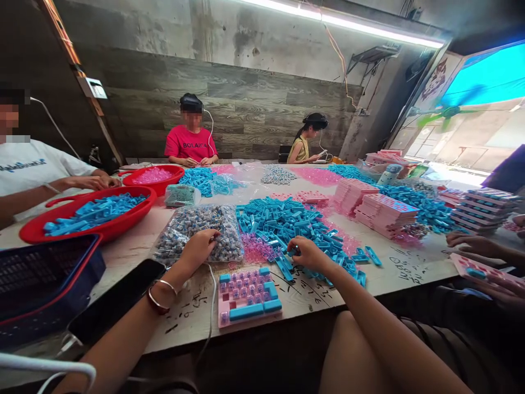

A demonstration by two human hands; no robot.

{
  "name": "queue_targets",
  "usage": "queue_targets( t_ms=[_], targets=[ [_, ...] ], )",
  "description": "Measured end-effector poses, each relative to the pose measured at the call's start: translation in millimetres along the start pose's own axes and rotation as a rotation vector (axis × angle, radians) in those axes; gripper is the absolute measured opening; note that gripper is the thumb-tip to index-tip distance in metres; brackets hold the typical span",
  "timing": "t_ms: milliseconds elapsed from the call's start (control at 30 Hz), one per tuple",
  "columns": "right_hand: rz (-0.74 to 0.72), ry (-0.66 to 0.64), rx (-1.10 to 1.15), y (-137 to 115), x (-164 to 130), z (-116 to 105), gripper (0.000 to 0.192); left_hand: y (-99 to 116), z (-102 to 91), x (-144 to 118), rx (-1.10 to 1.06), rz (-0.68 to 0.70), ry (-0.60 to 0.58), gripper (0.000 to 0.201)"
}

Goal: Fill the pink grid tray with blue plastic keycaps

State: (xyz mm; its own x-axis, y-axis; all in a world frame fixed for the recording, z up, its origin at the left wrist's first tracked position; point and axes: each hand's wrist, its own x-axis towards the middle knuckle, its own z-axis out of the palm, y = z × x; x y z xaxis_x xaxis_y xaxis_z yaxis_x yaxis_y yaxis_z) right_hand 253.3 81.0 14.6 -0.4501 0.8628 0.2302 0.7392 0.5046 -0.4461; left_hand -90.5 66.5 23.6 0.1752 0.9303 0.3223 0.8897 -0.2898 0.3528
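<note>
In front of me on the table lies a pink keyboard-shaped tray (pixel 238 320), set with clear pink and blue keycaps; a few of its places hold no cap. My left hand (pixel 199 246) is over a clear plastic bag (pixel 176 230) of small grey-and-blue keyboard switches, its fingertips pinched; what is between them is too small to name. My right hand (pixel 307 254) is at the near edge of a heap of blue keycaps (pixel 283 219), fingers curled together around something mostly hidden. Clear pink keycaps (pixel 256 249) lie between the two hands.
A phone (pixel 118 298) and a dark basket (pixel 49 284) are at left, beside a red basin (pixel 141 200) of blue pieces. Stacked pink trays (pixel 385 213) stand right of the heap. A white cable (pixel 213 295) crosses the table. Co-workers sit around; one's hand (pixel 471 243) is at right.
</note>
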Motion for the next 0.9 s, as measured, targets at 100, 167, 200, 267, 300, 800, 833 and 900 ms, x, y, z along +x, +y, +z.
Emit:
queue_targets(
  t_ms=[100,167,200,267,300,800,833,900],
  targets=[
    [-0.003,0.010,-0.010,0.0,0.1,-0.7,0.023,0.0,-1.2,-0.4,-0.026,-0.013,0.021,0.021],
    [0.008,0.022,-0.010,-0.3,0.5,-1.0,0.020,-0.6,-2.4,-0.6,-0.038,-0.030,0.041,0.020],
    [0.014,0.031,-0.010,-0.5,0.7,-1.2,0.019,-1.0,-3.1,-0.7,-0.043,-0.039,0.050,0.019],
    [0.025,0.052,-0.010,-0.8,1.0,-1.5,0.018,-1.9,-4.4,-0.9,-0.053,-0.053,0.060,0.019],
    [0.029,0.061,-0.008,-0.9,1.0,-1.7,0.018,-2.1,-4.9,-1.0,-0.058,-0.058,0.062,0.019],
    [0.082,0.098,0.069,-7.9,0.9,-2.7,0.009,-1.4,-0.5,-0.4,-0.124,-0.007,0.066,0.028],
    [0.081,0.102,0.070,-8.4,0.6,-3.0,0.008,-1.7,-1.2,-0.8,-0.117,-0.007,0.076,0.027],
    [0.078,0.114,0.071,-9.6,0.1,-3.7,0.007,-1.9,-3.8,-2.0,-0.102,-0.014,0.095,0.026]
  ],
)
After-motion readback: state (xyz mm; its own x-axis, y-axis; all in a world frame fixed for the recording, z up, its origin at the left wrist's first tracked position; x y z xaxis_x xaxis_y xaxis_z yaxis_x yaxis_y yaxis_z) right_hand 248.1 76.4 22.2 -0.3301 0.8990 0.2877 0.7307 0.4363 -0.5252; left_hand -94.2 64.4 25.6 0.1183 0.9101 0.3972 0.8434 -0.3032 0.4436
